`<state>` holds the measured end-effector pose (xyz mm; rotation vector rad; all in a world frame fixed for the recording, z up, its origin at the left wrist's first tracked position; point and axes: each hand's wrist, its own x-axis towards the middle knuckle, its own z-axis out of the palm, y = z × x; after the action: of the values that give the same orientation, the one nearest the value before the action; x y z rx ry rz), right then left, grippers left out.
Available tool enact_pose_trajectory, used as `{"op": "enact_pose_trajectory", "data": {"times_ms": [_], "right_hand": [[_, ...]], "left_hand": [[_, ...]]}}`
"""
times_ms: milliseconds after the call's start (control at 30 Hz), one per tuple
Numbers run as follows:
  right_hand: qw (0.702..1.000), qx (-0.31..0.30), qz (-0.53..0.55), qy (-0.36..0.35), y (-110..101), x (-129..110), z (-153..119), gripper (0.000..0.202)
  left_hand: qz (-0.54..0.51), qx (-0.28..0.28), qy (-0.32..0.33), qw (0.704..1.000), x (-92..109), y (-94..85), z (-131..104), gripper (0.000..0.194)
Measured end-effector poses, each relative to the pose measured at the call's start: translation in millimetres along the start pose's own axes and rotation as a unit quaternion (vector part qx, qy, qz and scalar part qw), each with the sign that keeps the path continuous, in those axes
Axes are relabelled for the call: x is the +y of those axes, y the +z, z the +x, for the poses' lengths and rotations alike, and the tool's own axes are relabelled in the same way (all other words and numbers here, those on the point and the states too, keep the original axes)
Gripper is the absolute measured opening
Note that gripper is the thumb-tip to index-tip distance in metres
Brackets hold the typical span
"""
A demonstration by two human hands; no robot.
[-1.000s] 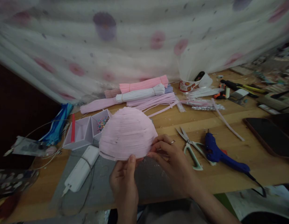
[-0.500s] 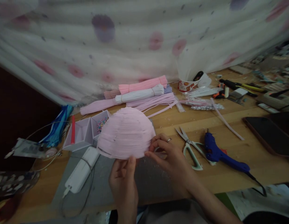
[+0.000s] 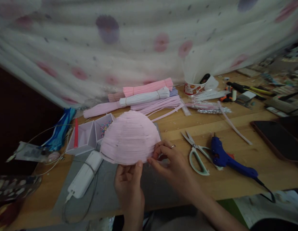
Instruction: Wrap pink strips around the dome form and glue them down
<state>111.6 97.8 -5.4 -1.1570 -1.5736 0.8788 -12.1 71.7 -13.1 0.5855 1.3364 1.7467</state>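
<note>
A pale pink half-round piece [image 3: 131, 138], covered in rows of fuzzy strips like pipe cleaners, is held up above a grey mat [image 3: 105, 192]. My left hand [image 3: 129, 183] pinches its lower edge near the middle, thumb in front and fingers behind. At the lower right corner my right hand [image 3: 167, 158] closes thumb and fingertips on the edge; a ring shows on one finger. Right of that hand lie open scissors [image 3: 196, 150] with pale green handles and a blue glue gun [image 3: 228, 157].
Behind lie bundles of pink [image 3: 149, 86], white and lilac pipe cleaners. On the left are a divided white tray [image 3: 83, 136] with beads, a white power strip [image 3: 85, 175] with its cable, and blue strips [image 3: 58, 131]. A phone [image 3: 276, 138] and a paper cup [image 3: 193, 87] stand right.
My right hand has slid slightly left along the lower edge. My left thumb has shifted a little to the right. The pink piece stays nearly in place.
</note>
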Motion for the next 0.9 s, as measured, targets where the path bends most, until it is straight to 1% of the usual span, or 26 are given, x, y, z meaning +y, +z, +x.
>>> {"op": "enact_pose_trajectory", "data": {"times_ms": [167,233,300,400,500,600,667,733,767,800,833,900], "right_hand": [[1.000,0.002,0.006,0.026,-0.1,5.4,0.5,0.015],[1.000,0.002,0.002,0.028,-0.4,5.6,-1.0,0.014],[1.000,0.015,-0.020,0.004,-1.8,3.3,-4.4,0.012],[0.995,0.036,-0.066,-0.058,-6.4,-3.0,-12.8,0.011],[0.992,0.025,-0.080,-0.095,-9.8,-8.0,-21.9,0.011],[0.991,0.015,-0.076,-0.105,-6.1,-9.2,-27.2,0.013],[0.993,0.004,-0.074,-0.097,-1.5,-8.9,-28.1,0.014],[0.993,-0.019,-0.081,-0.085,-0.5,-8.2,-28.0,0.013],[0.992,-0.025,-0.090,-0.085,-3.2,-7.2,-28.2,0.012],[0.991,-0.017,-0.103,-0.089,-9.1,-5.4,-28.8,0.011],[0.988,0.004,-0.124,-0.092,-18.4,-2.3,-30.2,0.011],[0.972,0.090,-0.196,-0.090,-46.8,9.3,-36.4,0.010]], "left_hand": [[-0.003,-0.035,-0.009,0.999,0.7,-3.8,1.8,0.023],[-0.007,-0.038,-0.006,0.999,0.6,-4.6,1.6,0.025],[-0.008,-0.031,-0.007,0.999,1.1,-4.3,0.7,0.027],[-0.010,-0.023,-0.029,0.999,4.0,-2.8,-1.2,0.028],[-0.028,-0.025,-0.046,0.998,8.0,-1.2,-2.6,0.029],[-0.039,-0.029,-0.045,0.998,9.9,-0.2,-2.5,0.031],[-0.026,-0.026,-0.044,0.998,9.5,-0.3,-1.7,0.032],[0.002,-0.011,-0.037,0.999,7.9,-1.4,-0.5,0.031],[0.021,-0.001,-0.031,0.999,7.0,-2.2,0.2,0.031],[0.038,0.009,-0.022,0.999,6.0,-3.1,1.0,0.031],[0.051,0.021,-0.011,0.998,5.1,-4.1,1.8,0.032],[0.061,0.048,0.007,0.997,3.6,-6.2,3.8,0.033]]}}
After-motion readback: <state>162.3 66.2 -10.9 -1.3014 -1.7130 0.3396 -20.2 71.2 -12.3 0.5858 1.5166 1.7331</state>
